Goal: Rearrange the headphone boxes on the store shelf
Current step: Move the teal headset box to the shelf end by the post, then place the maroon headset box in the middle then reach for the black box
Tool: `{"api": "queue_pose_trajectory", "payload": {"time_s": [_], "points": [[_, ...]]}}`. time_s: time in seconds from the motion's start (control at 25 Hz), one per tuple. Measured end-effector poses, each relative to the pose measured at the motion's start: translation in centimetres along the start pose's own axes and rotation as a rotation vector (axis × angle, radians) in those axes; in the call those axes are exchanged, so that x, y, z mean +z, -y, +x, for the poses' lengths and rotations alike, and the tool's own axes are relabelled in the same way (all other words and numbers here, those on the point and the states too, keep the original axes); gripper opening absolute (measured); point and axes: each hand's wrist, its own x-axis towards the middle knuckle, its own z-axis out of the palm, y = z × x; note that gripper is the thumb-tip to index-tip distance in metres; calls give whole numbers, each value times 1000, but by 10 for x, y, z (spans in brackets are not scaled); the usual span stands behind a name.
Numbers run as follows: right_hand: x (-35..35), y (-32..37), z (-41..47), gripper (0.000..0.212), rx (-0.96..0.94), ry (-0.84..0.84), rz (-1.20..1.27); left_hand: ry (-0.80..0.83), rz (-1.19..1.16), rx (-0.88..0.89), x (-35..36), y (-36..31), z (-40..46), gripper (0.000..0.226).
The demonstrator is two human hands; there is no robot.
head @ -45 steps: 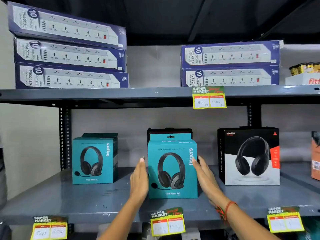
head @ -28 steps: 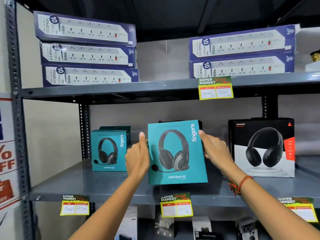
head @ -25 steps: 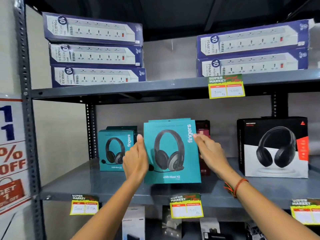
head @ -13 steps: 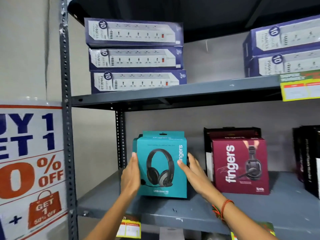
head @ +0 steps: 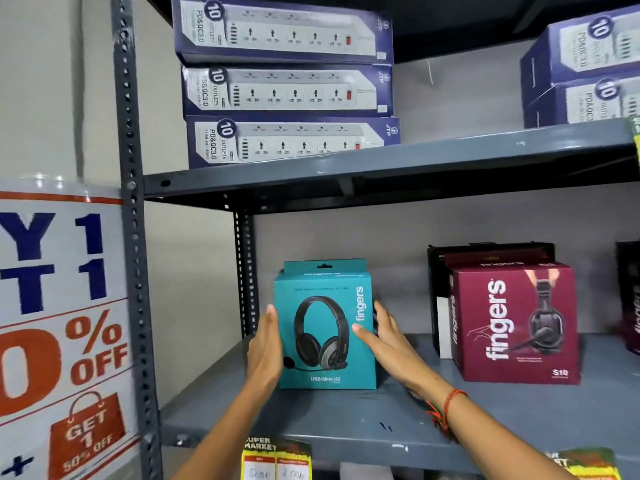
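Observation:
A teal headphone box [head: 325, 327] stands upright on the grey shelf [head: 311, 424], near its left end. Another teal box of the same kind is just visible behind it. My left hand [head: 268, 344] lies flat against the box's left side. My right hand [head: 384, 341] presses its right side, thumb across the front face. To the right stands a maroon headphone box [head: 512, 323] with a black box [head: 485, 249] behind it.
Blue power-strip boxes [head: 284, 88] are stacked on the upper shelf, with more at the far right [head: 585, 67]. The shelf's upright post [head: 130, 237] and a discount poster [head: 59, 323] are on the left. Price tags [head: 275, 459] hang on the shelf's front edge.
Both hands carried the teal box from the middle of the shelf leftward and set it down in front of the other teal box; the view panned left with it.

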Motion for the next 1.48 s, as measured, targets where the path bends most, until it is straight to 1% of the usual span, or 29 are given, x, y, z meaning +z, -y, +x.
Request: {"api": "queue_pose_trajectory", "payload": {"time_s": [0.08,0.16,0.24,0.28,0.36,0.44,0.56,0.64,0.72,0.76,0.84,0.92,0.96,1.04,1.12,1.2,1.24,1.28,1.36,1.4,1.44,1.48], "points": [[-4,-1,-2,73,11,2,-44,-2,20,57,4,-3,-4,69],[-12,-3,-3,82,7,-42,-59,-91,81,199,11,-9,-5,70],[-26,-4,-7,84,-27,-134,-76,-202,147,360,27,-22,-6,70],[-35,-1,-8,82,-49,-184,-84,-232,147,449,36,-34,-8,71],[-59,8,-16,77,-103,-305,-111,-200,116,601,64,-62,-21,70],[-87,13,-26,72,-153,-438,-100,-87,87,648,96,-80,-38,65],[-135,4,-48,64,-154,-632,-103,141,59,591,151,-91,-63,60],[-164,-11,-61,64,-111,-711,-127,289,13,472,181,-89,-77,59],[-193,-35,-67,68,-33,-755,-114,383,-60,312,208,-83,-85,58],[-208,-48,-67,71,19,-749,-92,403,-88,234,221,-78,-88,59],[-229,-74,-63,76,142,-678,-61,417,-118,97,243,-67,-86,62],[-241,-97,-59,80,236,-596,-36,416,-153,6,258,-56,-85,66],[-246,-105,-56,82,251,-563,-7,423,-175,-32,264,-53,-85,71],[-254,-118,-51,93,262,-492,78,451,-212,-126,271,-48,-86,93],[-262,-127,-46,106,254,-396,113,408,-266,-184,279,-42,-87,102],[-269,-126,-47,101,209,-348,109,308,-238,-205,280,-43,-87,111],[-274,-122,-48,94,185,-345,90,239,-176,-184,275,-52,-92,112],[-279,-116,-49,83,158,-353,76,166,-97,-155,268,-63,-95,109],[-289,-104,-50,55,115,-376,52,28,78,-86,252,-86,-104,99],[-291,-95,-52,43,93,-383,50,-10,140,-66,244,-93,-108,91],[-291,-88,-52,35,87,-392,44,-24,180,-48,237,-100,-111,85],[-288,-79,-54,35,84,-399,37,-35,205,-39,231,-105,-116,81]]}}
